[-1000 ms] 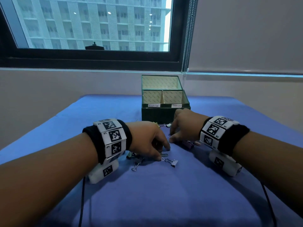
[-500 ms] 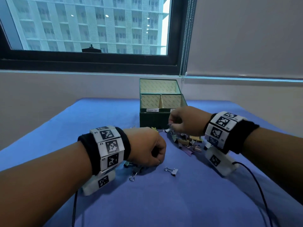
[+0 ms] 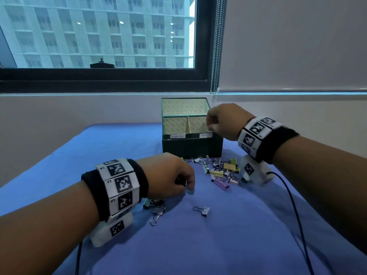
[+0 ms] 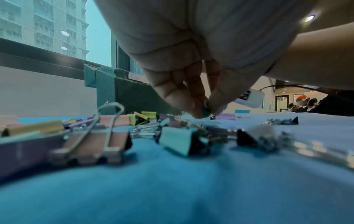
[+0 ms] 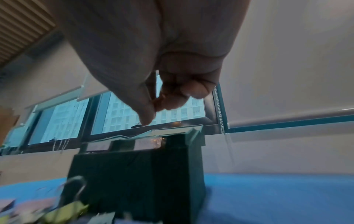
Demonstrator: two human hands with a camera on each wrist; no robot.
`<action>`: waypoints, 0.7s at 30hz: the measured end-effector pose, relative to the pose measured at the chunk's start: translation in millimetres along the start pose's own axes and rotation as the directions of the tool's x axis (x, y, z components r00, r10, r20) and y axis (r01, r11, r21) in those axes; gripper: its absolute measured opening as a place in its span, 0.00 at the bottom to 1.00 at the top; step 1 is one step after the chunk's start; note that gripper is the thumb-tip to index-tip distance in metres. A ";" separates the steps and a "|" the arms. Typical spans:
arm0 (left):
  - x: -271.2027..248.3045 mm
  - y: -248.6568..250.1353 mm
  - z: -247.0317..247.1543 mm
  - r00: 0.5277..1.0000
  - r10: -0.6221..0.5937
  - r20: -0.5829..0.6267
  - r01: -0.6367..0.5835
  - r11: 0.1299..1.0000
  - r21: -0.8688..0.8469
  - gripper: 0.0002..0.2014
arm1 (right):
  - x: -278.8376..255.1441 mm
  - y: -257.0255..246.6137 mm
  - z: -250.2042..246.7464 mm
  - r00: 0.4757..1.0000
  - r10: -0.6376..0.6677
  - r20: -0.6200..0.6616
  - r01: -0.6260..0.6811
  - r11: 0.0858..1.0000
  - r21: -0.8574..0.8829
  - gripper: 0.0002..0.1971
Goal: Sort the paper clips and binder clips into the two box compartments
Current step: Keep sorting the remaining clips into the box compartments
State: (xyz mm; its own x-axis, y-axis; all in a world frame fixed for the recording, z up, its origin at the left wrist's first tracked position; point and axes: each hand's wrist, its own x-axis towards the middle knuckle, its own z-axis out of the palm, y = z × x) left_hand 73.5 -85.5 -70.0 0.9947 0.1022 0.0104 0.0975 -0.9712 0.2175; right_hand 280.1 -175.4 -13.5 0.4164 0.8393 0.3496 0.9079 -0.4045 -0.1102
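Observation:
A dark green box (image 3: 190, 147) with a middle divider and two labelled compartments stands at the back of the blue cloth. My right hand (image 3: 208, 124) hovers above its right compartment, fingertips pinched together (image 5: 155, 106) on something small and orange-tinted that is blurred. A pile of pastel binder clips (image 3: 222, 171) lies in front of the box. Low over the cloth to its left, my left hand (image 3: 187, 187) pinches a small teal clip (image 4: 205, 109) between thumb and fingertips. More binder clips (image 3: 156, 209) lie beside that wrist, and one (image 3: 202, 210) lies apart.
The box lid (image 3: 183, 106) stands upright behind the compartments, near the wall and window sill. A black cable (image 3: 288, 195) trails from my right wrist across the cloth. A bead chain (image 3: 215, 56) hangs beside the window. Bare blue cloth (image 3: 218, 245) stretches toward me.
My right hand rose from the pile and moved back over the box's right compartment. My left hand closed its fingers into a pinch and stayed low near the pile.

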 end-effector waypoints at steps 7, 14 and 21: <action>6.0 -10.2 -12.6 0.997 -0.057 0.051 0.061 0.993 -0.098 0.07 | -76.9 56.0 4.5 0.849 0.321 0.420 -0.128 0.895 -0.426 0.17; 73.6 -14.4 -46.3 0.922 -0.235 -0.308 0.153 0.952 -0.266 0.04 | -92.0 63.6 12.7 0.841 0.262 0.473 -0.091 0.931 -0.354 0.15; 131.6 -5.5 -53.2 0.831 -0.338 -0.441 0.255 0.937 -0.238 0.06 | -96.0 58.6 8.5 0.859 0.229 0.458 -0.099 0.952 -0.290 0.17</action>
State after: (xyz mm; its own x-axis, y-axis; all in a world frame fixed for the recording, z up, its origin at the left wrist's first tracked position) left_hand 202.1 -55.3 -17.9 0.7799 0.5081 0.3655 0.3371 -0.8330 0.4387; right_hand 293.8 -276.6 -61.4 0.5883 0.7944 -0.1511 0.8084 -0.5739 0.1305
